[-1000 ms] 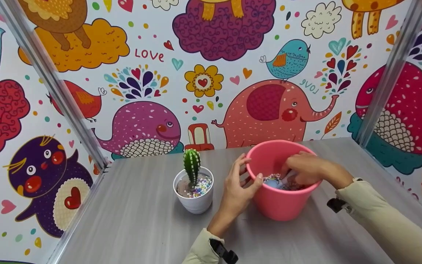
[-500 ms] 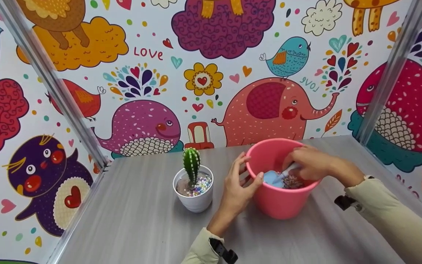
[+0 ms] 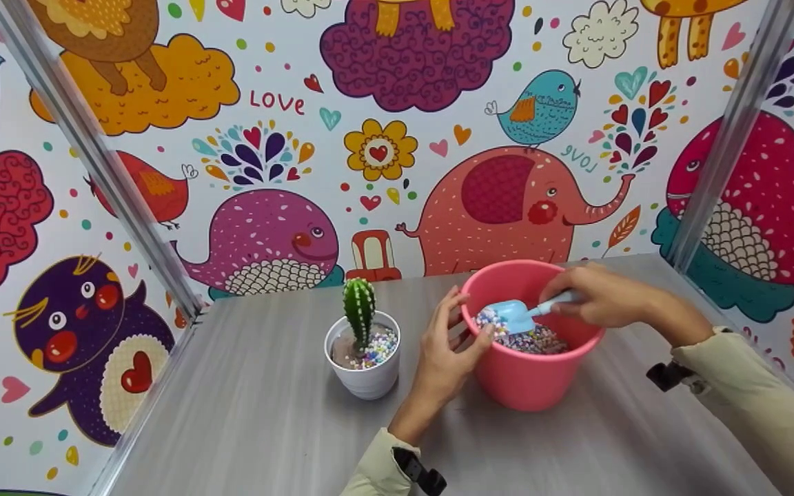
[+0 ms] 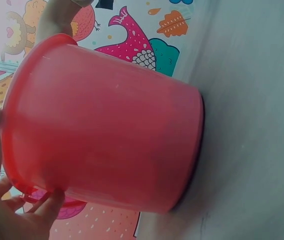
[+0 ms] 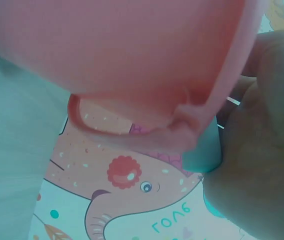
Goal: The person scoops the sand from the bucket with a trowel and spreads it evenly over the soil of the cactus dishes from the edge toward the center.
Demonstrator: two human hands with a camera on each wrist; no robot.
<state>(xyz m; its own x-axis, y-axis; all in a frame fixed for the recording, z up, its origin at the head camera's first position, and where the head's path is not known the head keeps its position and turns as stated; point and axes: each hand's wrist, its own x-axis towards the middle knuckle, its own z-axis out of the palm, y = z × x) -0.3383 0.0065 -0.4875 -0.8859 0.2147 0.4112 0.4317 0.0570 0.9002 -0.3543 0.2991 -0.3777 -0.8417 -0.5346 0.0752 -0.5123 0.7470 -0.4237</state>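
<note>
In the head view a pink bucket [image 3: 528, 382] stands upright on the table, with many small multicoloured beads [image 3: 538, 339] in the bottom. My left hand [image 3: 446, 358] grips its left side, the thumb at the near rim and the fingers on the outer wall. The left wrist view shows those fingertips [image 4: 56, 200] against the bucket wall. With my right hand [image 3: 597, 296] I hold a small light blue shovel [image 3: 511, 315] by its handle at the bucket's right rim. Its blade, with pale beads at its tip, is inside the bucket above the others. The right wrist view shows the shovel's handle end [image 5: 204, 150].
Left of the bucket stands a white pot [image 3: 368, 382] with a green cactus [image 3: 360, 306] and coloured beads on its soil. The grey table [image 3: 259, 406] meets a patterned wall [image 3: 273, 241] behind. A bucket carrying handle [image 5: 147, 137] hangs at the far side.
My right hand has drawn back to the right and slightly up. The shovel blade has come up out of the beads and now shows fully. My left hand keeps its place.
</note>
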